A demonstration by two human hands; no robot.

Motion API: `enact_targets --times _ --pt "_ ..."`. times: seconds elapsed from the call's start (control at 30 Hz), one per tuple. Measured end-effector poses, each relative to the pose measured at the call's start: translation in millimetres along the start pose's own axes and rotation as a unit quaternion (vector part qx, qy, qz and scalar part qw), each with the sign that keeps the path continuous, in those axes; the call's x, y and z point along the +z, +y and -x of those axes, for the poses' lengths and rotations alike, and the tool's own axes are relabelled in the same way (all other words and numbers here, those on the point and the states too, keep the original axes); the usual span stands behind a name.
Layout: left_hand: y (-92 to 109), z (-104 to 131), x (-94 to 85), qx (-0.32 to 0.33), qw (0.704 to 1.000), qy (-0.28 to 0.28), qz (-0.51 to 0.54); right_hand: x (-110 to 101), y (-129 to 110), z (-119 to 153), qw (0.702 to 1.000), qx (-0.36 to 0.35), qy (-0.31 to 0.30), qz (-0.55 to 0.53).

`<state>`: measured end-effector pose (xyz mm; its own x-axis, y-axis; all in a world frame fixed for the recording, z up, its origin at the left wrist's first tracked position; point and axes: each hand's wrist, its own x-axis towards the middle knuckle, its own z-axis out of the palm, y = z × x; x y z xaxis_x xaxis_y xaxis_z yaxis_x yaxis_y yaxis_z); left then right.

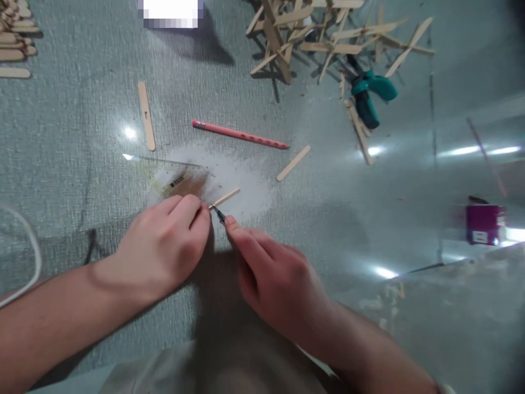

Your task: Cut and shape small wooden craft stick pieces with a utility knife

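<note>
My left hand is closed, its fingertips pressing one end of a narrow wooden craft stick near the table surface. In a closed grip, my right hand holds a slim dark craft knife, its tip touching the stick close to my left fingertips. Most of the knife's handle is hidden in the palm. Just beyond my left hand lies a flat brownish piece with a dark label, partly covered by the fingers. Pale dust is spread around both.
A pink pencil, a notched craft stick and a short stick lie beyond my hands. Teal-handled pliers rest by a tangle of joined sticks. Stacked sticks, a white cable and a purple box flank the sides.
</note>
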<state>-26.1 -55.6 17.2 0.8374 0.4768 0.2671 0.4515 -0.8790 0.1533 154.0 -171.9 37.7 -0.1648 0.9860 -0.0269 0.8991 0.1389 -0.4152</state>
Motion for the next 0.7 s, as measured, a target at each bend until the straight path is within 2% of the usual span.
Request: enact_targets --times 0.07,0.23,0.33,0.4,0.47,0.6,0.7 --pt "-0.8 0.8 1.3 0.000 1.000 -0.002 0.001 -2.8 -0.7 1.6 1.000 0.001 0.027 -0.010" --pt "-1.2 3.5 3.2 -0.011 1.000 -0.020 0.003 -13.2 -2.4 5.5 0.989 0.013 0.144 -0.042" --pt "-5.1 2.7 0.1 -0.023 0.997 -0.040 0.059 -12.7 6.5 2.9 0.988 0.055 0.133 -0.053" --pt "-9.6 -0.6 -3.4 -0.058 0.987 -0.046 0.143 -9.0 17.7 -1.1 0.983 0.110 0.119 -0.088" --pt "-14.2 -5.7 -7.2 -0.103 0.962 -0.062 0.247 -5.7 29.4 -6.2 0.961 0.170 0.134 -0.174" --pt "-19.0 -13.6 -13.0 -0.144 0.904 -0.109 0.387 -5.9 39.9 -17.8 0.881 0.211 0.104 -0.410" --pt "-17.9 -14.3 -14.2 -0.152 0.865 -0.148 0.455 -8.2 36.1 -24.9 0.838 0.238 0.109 -0.479"
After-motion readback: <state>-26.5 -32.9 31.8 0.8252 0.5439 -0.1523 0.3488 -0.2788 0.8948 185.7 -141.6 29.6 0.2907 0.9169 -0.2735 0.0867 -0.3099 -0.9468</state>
